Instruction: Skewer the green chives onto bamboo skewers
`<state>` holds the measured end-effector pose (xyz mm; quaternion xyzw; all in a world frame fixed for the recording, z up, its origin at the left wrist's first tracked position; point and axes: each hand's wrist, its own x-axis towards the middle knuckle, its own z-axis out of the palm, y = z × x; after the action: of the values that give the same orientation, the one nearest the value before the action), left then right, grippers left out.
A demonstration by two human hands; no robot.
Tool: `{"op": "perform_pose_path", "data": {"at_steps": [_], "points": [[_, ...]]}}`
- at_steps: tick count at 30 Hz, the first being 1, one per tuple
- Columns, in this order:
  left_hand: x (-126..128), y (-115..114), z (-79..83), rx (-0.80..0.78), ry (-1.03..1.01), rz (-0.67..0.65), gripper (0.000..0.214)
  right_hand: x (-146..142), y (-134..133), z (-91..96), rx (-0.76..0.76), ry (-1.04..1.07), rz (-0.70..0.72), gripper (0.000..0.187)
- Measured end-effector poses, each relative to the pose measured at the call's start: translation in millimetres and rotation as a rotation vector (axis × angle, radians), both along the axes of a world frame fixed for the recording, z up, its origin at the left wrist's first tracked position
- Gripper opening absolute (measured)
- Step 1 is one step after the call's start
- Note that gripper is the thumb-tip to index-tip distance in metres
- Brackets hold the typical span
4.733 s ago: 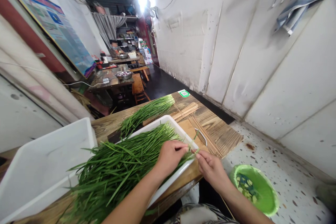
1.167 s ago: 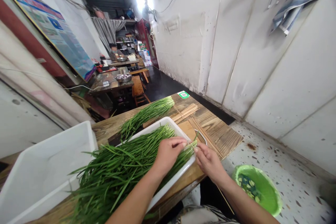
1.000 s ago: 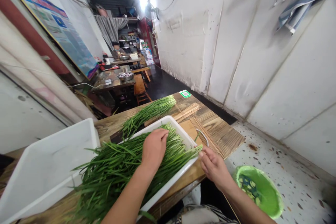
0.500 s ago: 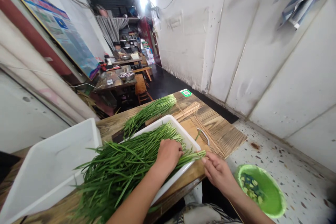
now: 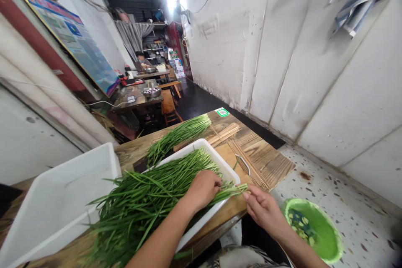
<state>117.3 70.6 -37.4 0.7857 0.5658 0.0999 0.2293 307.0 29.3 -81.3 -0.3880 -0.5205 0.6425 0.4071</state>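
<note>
One wooden surface [image 5: 278, 163] is carrying a white tub [image 5: 63, 197] at the left and, beside it, a white tray [image 5: 218, 160] overflowing with a heap of long green stalks [image 5: 150, 188]. Beyond the tray, a second bundle [image 5: 180, 134] is lying near some thin sticks [image 5: 248, 163]. The left hand [image 5: 204, 189], no longer resting farther back on the heap as it was a second ago, is reaching toward the paler ends; its fingers are curling inward, but their tips are partly hiding, so I cannot tell whether they are gripping anything. The right hand [image 5: 262, 205], having shifted only slightly, is staying just past the rim, pinching a slim bunch of pale ends [image 5: 240, 189] between thumb and fingers. That bunch is jutting over the tray's right corner, its green lengths trailing back into the heap. With the hands drawing closer, both are seemingly working on these same few stalks, the handling still being underway.
</note>
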Motion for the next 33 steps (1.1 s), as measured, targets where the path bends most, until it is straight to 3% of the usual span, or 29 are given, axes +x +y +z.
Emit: {"op": "perform_pose_path", "data": {"at_steps": [4,8,14,19,33], "points": [[-6,6,-7.1,0.063,-0.228,0.125,0.017,1,0,-0.3,-0.009,-0.009,-0.003,0.032],[-8,9,-10.2,-0.058,-0.542,0.306,0.019,-1,3,0.3,-0.008,-0.006,0.004,0.032],[-2,8,-7.0,-0.077,-0.714,0.422,0.02,-3,8,6.5,-0.029,-0.031,0.01,0.033],[1,7,-3.8,-0.03,-0.743,0.5,0.023,-3,9,13.7,-0.046,-0.021,0.031,0.033],[1,5,-4.6,0.072,-0.646,0.479,0.024,-6,6,24.1,-0.067,-0.011,0.007,0.034]]}}
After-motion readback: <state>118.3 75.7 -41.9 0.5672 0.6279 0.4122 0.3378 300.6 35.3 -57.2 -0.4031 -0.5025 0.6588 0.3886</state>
